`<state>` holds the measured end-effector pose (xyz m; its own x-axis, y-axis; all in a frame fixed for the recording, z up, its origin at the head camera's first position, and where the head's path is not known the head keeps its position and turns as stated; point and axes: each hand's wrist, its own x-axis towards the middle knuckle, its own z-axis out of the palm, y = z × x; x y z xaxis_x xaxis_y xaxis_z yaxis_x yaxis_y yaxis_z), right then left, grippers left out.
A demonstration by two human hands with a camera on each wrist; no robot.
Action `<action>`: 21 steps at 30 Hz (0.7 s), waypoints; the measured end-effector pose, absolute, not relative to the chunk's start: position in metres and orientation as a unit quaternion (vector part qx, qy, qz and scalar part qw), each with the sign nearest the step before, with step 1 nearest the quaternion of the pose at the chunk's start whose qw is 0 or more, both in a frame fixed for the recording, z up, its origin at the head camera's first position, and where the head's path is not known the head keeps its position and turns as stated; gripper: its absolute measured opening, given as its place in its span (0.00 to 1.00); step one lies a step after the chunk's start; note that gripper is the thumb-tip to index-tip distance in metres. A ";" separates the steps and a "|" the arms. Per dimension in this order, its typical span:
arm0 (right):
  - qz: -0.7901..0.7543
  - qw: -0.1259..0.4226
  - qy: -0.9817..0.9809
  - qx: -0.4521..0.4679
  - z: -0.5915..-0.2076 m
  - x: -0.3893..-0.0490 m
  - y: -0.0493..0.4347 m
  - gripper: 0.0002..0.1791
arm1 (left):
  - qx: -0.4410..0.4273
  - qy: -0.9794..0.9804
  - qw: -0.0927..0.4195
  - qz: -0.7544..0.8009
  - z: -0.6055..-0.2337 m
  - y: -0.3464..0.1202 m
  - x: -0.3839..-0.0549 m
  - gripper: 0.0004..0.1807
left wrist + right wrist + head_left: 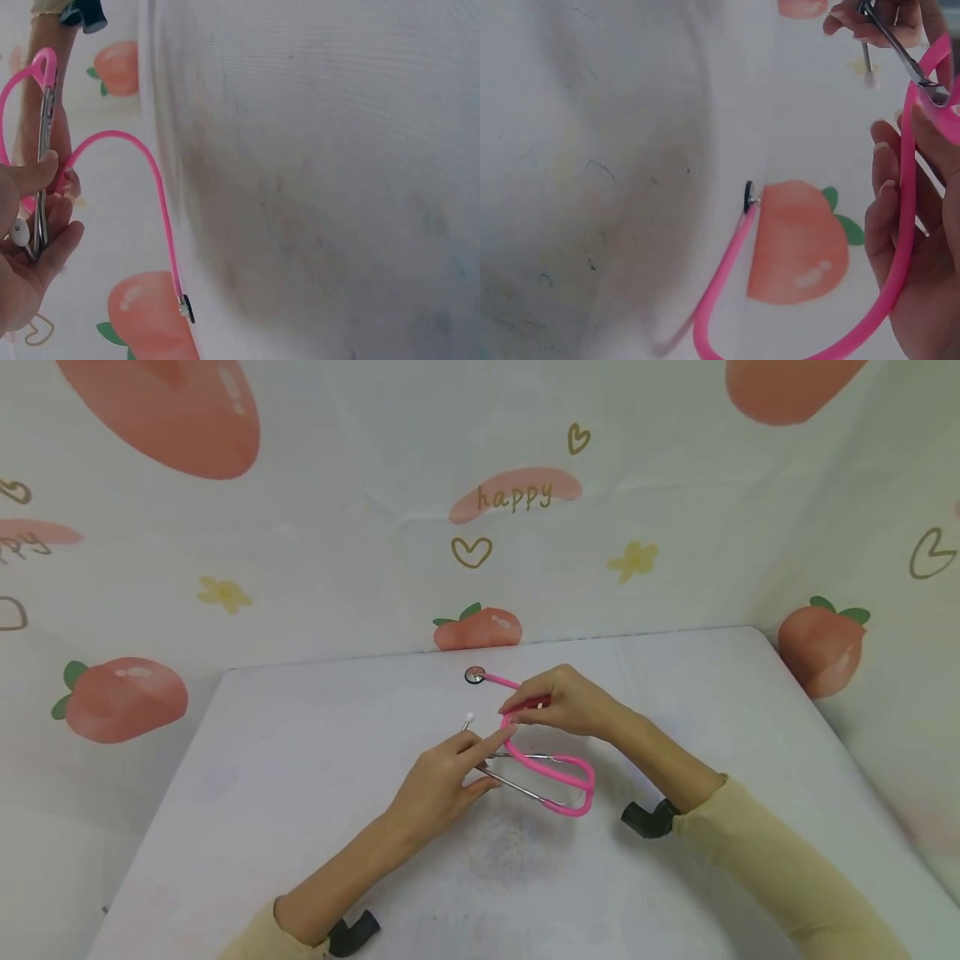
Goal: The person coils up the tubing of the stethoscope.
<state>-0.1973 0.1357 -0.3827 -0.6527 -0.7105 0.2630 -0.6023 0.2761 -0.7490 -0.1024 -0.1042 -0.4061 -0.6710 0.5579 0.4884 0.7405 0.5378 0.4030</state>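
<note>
A stethoscope with pink tubing (540,767) and silver ear tubes (517,787) is held in both hands over the white table. My left hand (442,772) grips the ear tubes between thumb and fingers, as the left wrist view also shows. One white ear tip (470,717) pokes out past those fingers. Beyond it, my right hand (566,702) holds the pink tubing between its thumb and fingers; the exact contact is partly hidden. From there the tubing curves to the round chest piece (475,674), at the table's far part. The forked tubing end points right.
The white table (300,735) ends at a pale cloth backdrop (360,560) printed with peaches, hearts and flowers. Cloth also hangs at the sides. A black curved piece sits at each sleeve cuff, the right one (647,820) close above the table.
</note>
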 end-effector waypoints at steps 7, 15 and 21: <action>-0.423 0.073 0.800 -0.418 -0.387 -0.196 0.134 0.10 | -0.381 -0.858 0.167 -0.301 -0.404 -0.103 -0.104 0.33; -0.398 0.026 0.820 -0.410 -0.390 -0.198 0.139 0.12 | -0.367 -0.861 0.166 -0.309 -0.404 -0.104 -0.104 0.30; -0.418 0.020 0.833 -0.363 -0.402 -0.204 0.155 0.18 | -0.347 -0.866 0.171 -0.317 -0.404 -0.109 -0.105 0.30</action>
<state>-0.2037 0.1549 -0.4019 -0.7355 -0.6213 0.2702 -0.5880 0.3872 -0.7102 -0.1054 -0.1086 -0.4044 -0.7001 0.4934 0.5161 0.7099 0.5582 0.4294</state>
